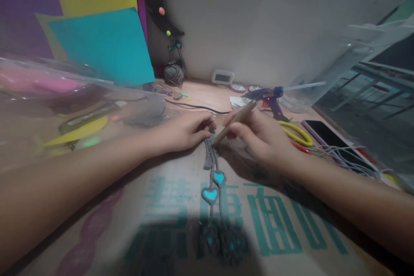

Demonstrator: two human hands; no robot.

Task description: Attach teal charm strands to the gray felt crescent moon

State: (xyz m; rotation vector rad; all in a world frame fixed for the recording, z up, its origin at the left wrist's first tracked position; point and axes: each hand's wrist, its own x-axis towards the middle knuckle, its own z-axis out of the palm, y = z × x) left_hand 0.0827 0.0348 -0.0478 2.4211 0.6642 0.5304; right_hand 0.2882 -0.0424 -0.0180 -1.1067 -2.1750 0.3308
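A grey yarn ornament (211, 181) lies on the cardboard sheet (284, 241), with two turquoise hearts and dark pompoms at its near end. My left hand (186, 130) is closed in a pinch on the ornament's top end. My right hand (258, 138) grips a thin wooden stick (235, 121), whose lower tip touches the same top end of the grey strands. Both hands almost meet at mid-table.
Behind the right hand lie a blue glue gun (270, 96), yellow-handled scissors (296, 134), a dark phone (330, 137) and loose cords. Clear plastic bags sit left (74, 99) and right. Teal paper (103, 47), a grey yarn ball (174, 73) and a small white device (222, 77) stand by the wall.
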